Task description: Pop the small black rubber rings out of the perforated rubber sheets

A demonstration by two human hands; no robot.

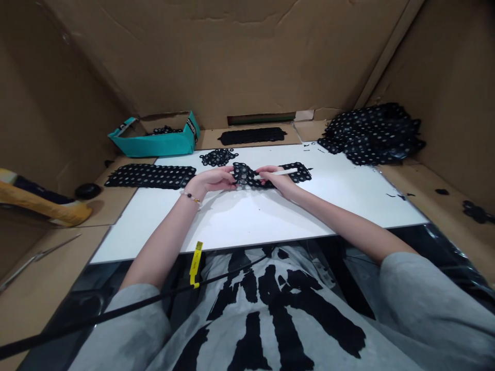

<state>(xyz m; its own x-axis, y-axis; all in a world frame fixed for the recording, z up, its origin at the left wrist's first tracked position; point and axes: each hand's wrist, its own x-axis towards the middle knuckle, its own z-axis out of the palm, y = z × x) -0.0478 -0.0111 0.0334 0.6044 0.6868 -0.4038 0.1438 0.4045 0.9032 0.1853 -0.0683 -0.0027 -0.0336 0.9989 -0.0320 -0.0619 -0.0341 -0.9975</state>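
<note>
My left hand (214,180) pinches the left end of a black sheet of joined rings (243,174), lifting that end off the white board. In my right hand (276,179) is a slim white pen-like tool (286,172), its tip pointing left at the lifted rings. The right part of the sheet lies on the board behind my right hand. A small heap of loose black rings (217,157) sits just beyond my left hand. To the left lies another black ring sheet (152,176), flat and partly over the board's edge.
A teal open box (154,145) holding black rings stands at the back left. A large pile of ring sheets (371,134) fills the back right, and a black strip (252,135) lies at the back. Scissors-like metal tool (40,255) lies left. Cardboard walls (247,62) surround the white board (232,221).
</note>
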